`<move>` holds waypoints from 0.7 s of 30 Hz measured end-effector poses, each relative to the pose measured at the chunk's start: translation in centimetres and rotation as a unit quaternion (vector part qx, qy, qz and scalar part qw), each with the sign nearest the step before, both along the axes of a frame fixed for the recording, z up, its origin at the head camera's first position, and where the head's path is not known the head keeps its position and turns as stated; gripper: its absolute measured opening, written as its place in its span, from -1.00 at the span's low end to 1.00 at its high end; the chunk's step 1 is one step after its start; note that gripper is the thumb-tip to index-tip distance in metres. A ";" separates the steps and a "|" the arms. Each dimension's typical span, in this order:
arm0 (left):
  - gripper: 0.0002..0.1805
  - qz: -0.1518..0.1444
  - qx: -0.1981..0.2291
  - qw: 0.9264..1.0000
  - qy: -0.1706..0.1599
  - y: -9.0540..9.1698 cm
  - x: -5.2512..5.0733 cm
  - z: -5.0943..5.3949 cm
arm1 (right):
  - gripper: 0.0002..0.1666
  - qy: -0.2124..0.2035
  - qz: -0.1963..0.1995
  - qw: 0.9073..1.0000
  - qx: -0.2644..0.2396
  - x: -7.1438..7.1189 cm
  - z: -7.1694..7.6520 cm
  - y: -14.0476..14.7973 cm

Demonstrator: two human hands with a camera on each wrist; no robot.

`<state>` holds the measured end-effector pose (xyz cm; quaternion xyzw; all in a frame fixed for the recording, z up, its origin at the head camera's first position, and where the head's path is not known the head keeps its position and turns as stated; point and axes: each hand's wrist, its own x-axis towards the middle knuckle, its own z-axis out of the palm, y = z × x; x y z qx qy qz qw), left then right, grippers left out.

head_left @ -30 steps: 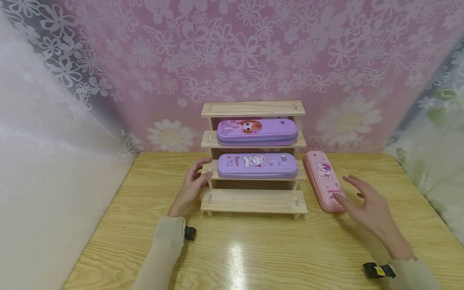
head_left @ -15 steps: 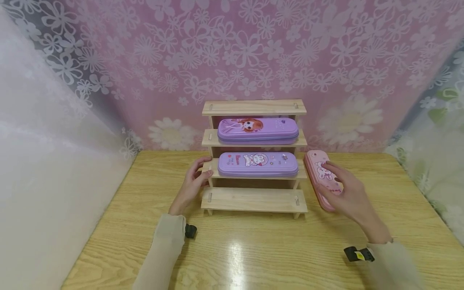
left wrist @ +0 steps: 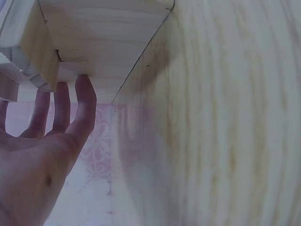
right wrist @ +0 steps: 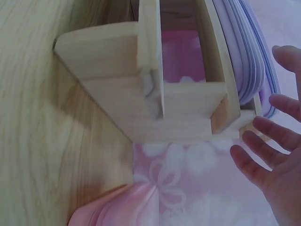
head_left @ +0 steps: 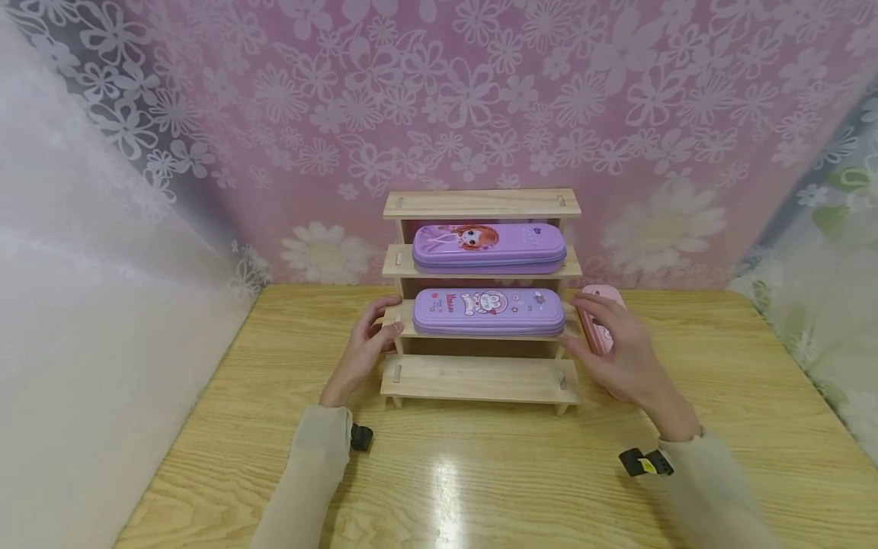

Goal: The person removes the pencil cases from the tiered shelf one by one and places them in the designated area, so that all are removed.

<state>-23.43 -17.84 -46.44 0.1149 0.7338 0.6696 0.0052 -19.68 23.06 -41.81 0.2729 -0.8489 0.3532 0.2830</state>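
A stepped wooden shelf (head_left: 480, 380) stands on the table in the head view. On its tiers lie a purple pencil case (head_left: 514, 242) with a doll-faced girl and, one tier lower, a lilac pencil case (head_left: 521, 311) with a bunny. My left hand (head_left: 363, 343) holds the left end of the lilac case's tier; in the left wrist view its fingers (left wrist: 86, 99) lie against the side panel. By that tier's right end hovers my right hand (head_left: 620, 354), fingers spread, holding nothing; contact is unclear. Partly behind it, a pink pencil case (head_left: 602, 335) lies on the table.
The wood-grain table (head_left: 288, 473) extends around the shelf. Behind it hangs a pink flowered curtain (head_left: 473, 99), with a pale sheet (head_left: 89, 305) along the left side. The shelf's top board (head_left: 480, 203) and lowest tier carry nothing.
My right hand has moved left, from beside the pink pencil case, across it, to the shelf's right end. The left hand and the pencil cases have stayed in place.
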 end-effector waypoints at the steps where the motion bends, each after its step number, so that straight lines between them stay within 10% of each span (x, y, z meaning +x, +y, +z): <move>1: -0.53 0.000 0.001 1.000 0.000 0.0 0.0 0.0 | -0.23 -0.003 0.005 1.000 0.000 -0.1 0.1 -0.2; 21: -0.50 0.000 0.002 1.000 -0.007 0.0 -0.3 -0.1 | -0.32 -0.050 0.003 0.997 0.056 -1.5 0.4 -3.2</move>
